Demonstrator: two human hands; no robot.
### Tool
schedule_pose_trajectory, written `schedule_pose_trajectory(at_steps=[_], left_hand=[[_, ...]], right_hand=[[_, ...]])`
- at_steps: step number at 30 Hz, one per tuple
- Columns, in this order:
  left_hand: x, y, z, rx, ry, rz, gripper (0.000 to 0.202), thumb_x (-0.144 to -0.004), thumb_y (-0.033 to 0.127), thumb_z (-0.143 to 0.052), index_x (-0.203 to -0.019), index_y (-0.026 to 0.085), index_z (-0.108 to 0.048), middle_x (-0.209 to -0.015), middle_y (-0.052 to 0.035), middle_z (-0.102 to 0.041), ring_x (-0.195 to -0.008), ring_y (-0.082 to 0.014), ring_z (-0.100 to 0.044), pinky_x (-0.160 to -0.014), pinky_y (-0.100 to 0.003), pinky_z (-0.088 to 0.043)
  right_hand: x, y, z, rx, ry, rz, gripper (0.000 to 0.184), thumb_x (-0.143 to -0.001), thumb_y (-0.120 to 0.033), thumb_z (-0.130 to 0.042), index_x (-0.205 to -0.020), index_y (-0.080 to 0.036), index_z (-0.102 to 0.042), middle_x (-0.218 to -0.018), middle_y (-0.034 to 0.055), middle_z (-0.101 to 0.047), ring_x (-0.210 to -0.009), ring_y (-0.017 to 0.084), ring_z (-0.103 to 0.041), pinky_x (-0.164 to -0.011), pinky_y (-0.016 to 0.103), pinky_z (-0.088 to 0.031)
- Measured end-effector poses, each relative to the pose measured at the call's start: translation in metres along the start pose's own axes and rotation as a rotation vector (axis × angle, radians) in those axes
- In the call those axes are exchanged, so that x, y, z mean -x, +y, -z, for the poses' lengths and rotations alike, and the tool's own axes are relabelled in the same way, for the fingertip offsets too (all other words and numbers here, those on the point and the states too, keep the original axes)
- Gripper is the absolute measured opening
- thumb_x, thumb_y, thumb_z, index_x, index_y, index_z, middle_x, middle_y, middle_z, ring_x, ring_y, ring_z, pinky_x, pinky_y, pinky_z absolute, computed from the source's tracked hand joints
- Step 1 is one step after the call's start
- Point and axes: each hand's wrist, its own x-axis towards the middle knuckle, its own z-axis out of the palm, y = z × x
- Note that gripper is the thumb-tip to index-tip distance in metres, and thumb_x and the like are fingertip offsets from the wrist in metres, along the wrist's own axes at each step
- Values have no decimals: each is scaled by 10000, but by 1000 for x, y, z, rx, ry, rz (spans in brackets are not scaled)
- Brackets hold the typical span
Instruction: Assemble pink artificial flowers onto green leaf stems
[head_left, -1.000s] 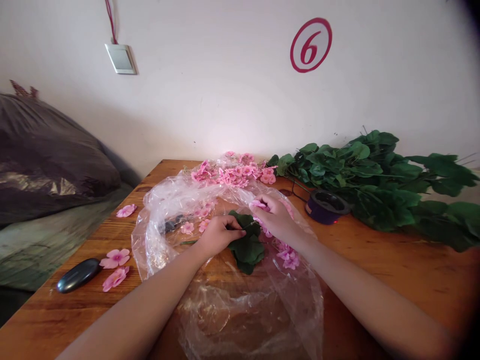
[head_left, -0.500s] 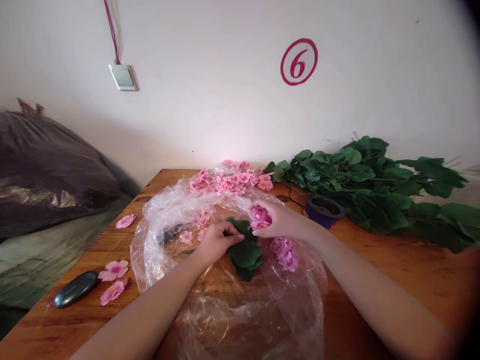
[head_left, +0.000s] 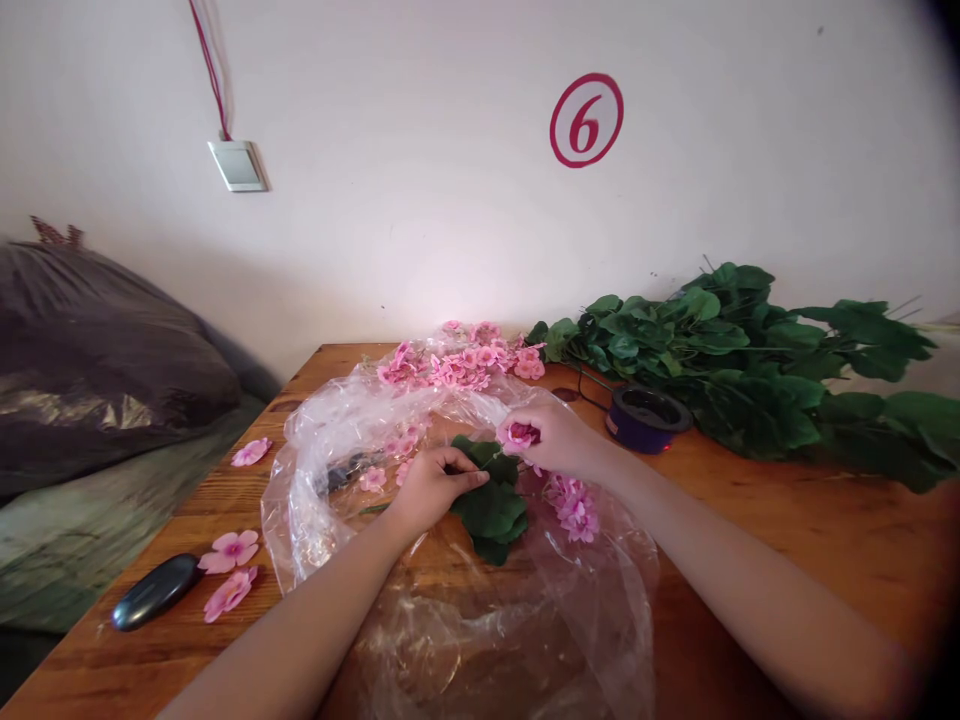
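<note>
My left hand (head_left: pixel 442 487) is closed in a pinch at the edge of a green artificial leaf cluster (head_left: pixel 491 515), which lies over clear plastic. Just right of it, my right hand (head_left: pixel 551 440) has its fingers curled around a pink artificial flower (head_left: pixel 519 436), partly hidden by the fingers. A thin stem seems to run from that flower toward the leaves. Below my right hand, another pink flower bunch (head_left: pixel 573 507) rests on the crumpled clear plastic bag (head_left: pixel 315 500).
More pink flowers (head_left: pixel 469 362) lie at the back. A dark round pot-like device (head_left: pixel 646 418) with a red light stands before piled green leaves (head_left: pixel 720 340). Loose petals (head_left: pixel 229 551) and a shiny black oval object (head_left: pixel 156 592) lie left. A dark bag (head_left: pixel 97 360) sits beside the wooden table (head_left: pixel 135 660).
My right hand has turned and closed more tightly around the pink flower, covering more of it. The left hand keeps its pinch by the leaves. The view has shifted slightly.
</note>
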Motion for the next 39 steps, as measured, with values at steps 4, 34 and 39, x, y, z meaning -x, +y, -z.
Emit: schedule_pose_trajectory(at_steps=[4, 34, 39], left_hand=[[2, 1, -1, -68, 16, -61, 209, -718, 352, -758, -663, 162, -689, -651, 6, -622, -592, -117, -531, -539, -228, -371], [-1, -3, -4, -152, -6, -28, 146, -697, 286, -731, -616, 182, -670, -633, 18, -605, -598, -125, -521, -558, -236, -377], [-1, -3, -4, -153, -17, -22, 142, -700, 287, -727, -624, 183, -669, -638, 19, -605, -606, -127, -525, -563, -239, -377]], right_hand=[[0, 3, -2, 42, -41, 31, 167, -725, -137, -634, -845, -193, -735, -824, 27, -727, -749, 184, -603, -694, 272, -404], [3, 2, -18, 48, -39, 33, 381, -594, 0, -518, -829, -211, -731, -875, 20, -741, -817, 192, -643, -712, 256, -430], [3, 2, -19, 54, -42, 20, 399, -590, 3, -513, -853, -201, -734, -837, 22, -729, -783, 188, -631, -708, 255, -422]])
